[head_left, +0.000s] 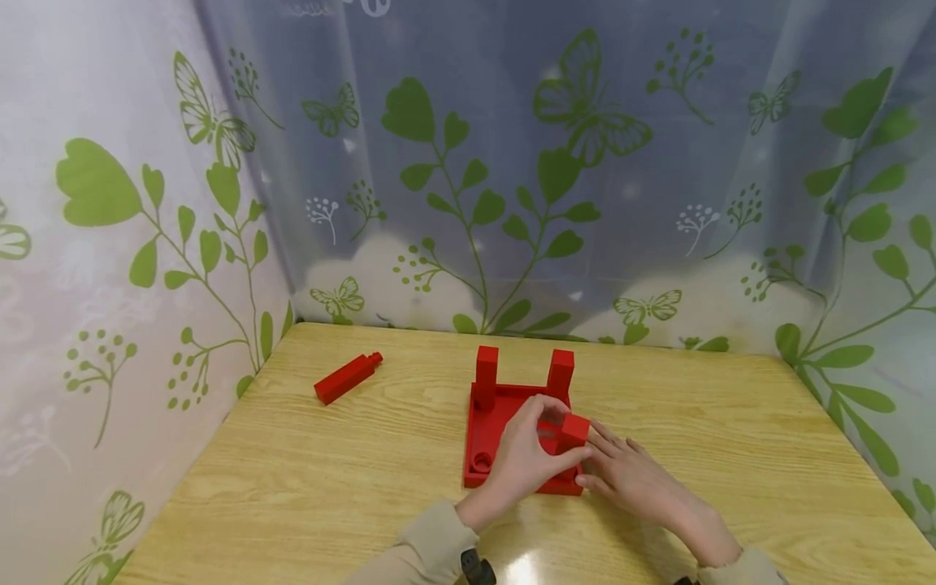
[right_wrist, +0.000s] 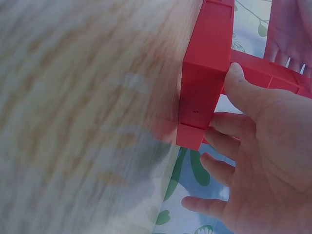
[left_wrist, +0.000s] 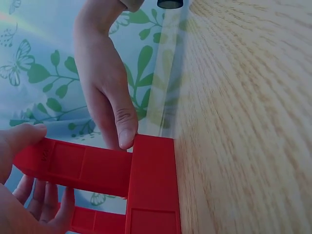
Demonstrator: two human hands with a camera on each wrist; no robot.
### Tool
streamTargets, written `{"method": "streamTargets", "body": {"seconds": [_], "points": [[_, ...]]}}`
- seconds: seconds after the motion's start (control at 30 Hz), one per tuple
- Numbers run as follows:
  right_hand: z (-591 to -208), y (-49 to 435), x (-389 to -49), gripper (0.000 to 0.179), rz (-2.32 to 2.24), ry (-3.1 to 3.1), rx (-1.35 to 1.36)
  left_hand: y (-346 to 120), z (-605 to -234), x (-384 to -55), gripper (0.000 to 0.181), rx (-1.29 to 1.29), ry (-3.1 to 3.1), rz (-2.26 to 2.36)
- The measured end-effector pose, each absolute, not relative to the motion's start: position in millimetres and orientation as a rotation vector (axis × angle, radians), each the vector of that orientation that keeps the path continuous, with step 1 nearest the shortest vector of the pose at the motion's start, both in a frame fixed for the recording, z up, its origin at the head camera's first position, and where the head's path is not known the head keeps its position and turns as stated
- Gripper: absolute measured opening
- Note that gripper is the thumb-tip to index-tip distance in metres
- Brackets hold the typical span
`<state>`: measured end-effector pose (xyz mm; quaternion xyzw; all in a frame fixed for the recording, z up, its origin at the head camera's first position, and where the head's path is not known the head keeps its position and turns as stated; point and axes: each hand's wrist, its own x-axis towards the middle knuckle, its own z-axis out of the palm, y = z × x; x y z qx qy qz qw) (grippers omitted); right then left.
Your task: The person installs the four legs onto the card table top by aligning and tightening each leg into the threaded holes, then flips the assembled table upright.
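Note:
A square red tray-like base (head_left: 504,422) lies on the table, its rim raised. Two red square legs stand upright at its far corners, the left leg (head_left: 486,377) and the right leg (head_left: 561,372). My left hand (head_left: 522,455) grips the top of a third red leg (head_left: 574,431) at the near right corner, thumb and fingers around it. In the left wrist view that leg (left_wrist: 87,165) meets the base (left_wrist: 153,180); its lower end is hidden. My right hand (head_left: 636,483) rests against the same corner, thumb and fingertips touching the base's edge (right_wrist: 204,83).
Another red leg (head_left: 347,379) with a stepped, narrow end lies on the table at the far left. A round socket (head_left: 481,462) shows in the base's near left corner. Patterned curtains (head_left: 468,203) stand behind and beside the wooden table (head_left: 292,487).

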<state>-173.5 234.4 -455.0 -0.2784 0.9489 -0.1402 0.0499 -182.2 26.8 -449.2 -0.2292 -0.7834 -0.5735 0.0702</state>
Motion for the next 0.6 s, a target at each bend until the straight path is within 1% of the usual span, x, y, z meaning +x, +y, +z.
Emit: {"method": "streamTargets", "body": {"seconds": [0.27, 0.6], "points": [[-454.7, 233.6, -172.8, 0.064, -0.385, 2.919, -0.882, 22.9, -452.8, -184.1, 0.041, -0.841, -2.340, -1.769], [-455.2, 233.3, -172.7, 0.063, -0.355, 2.917, -0.858, 18.2, -454.7, -188.8, 0.042, -1.006, -2.363, -1.900]]}}
